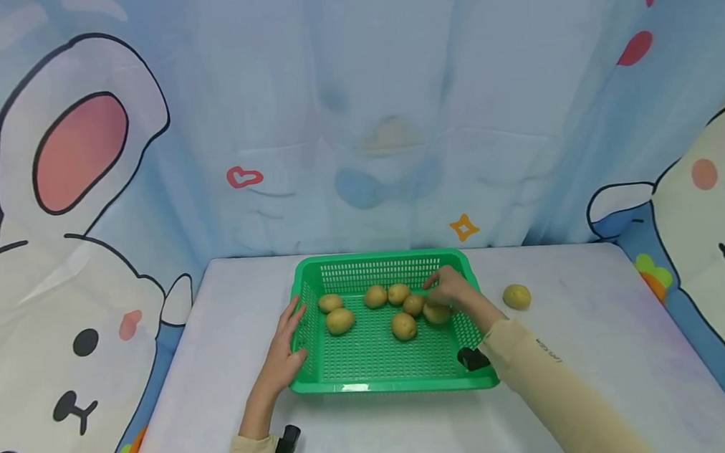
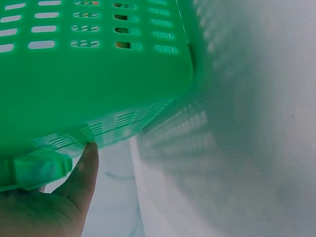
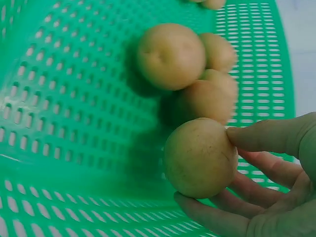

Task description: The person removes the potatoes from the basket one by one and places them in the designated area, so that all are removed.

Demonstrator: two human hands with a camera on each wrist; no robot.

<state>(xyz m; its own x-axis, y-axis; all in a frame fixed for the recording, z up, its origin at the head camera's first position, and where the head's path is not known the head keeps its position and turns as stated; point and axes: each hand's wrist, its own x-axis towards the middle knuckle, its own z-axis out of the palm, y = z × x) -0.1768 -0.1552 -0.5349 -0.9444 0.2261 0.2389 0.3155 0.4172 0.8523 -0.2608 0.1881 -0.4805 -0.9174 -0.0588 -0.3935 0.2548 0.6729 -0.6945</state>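
A green plastic basket [image 1: 395,382] holds several round, yellow-brown potatoes [image 1: 340,320]. My left hand [image 1: 286,352] is at the basket's left side, its fingers along the rim; in the left wrist view one digit [image 2: 88,165] reaches beneath the rim against the outer wall. Inside the basket, toward its right end, my right hand [image 1: 451,289] holds a potato [image 3: 201,158] between thumb and fingers. More potatoes [image 3: 171,57] lie right beside the held one, in the right wrist view.
One potato [image 1: 517,297] lies on the white tabletop [image 1: 580,351], right of the basket. Behind the table hangs a blue curtain [image 1: 385,109] with cartoon prints. Dark wrist cameras [image 1: 287,440] sit at both beige sleeves.
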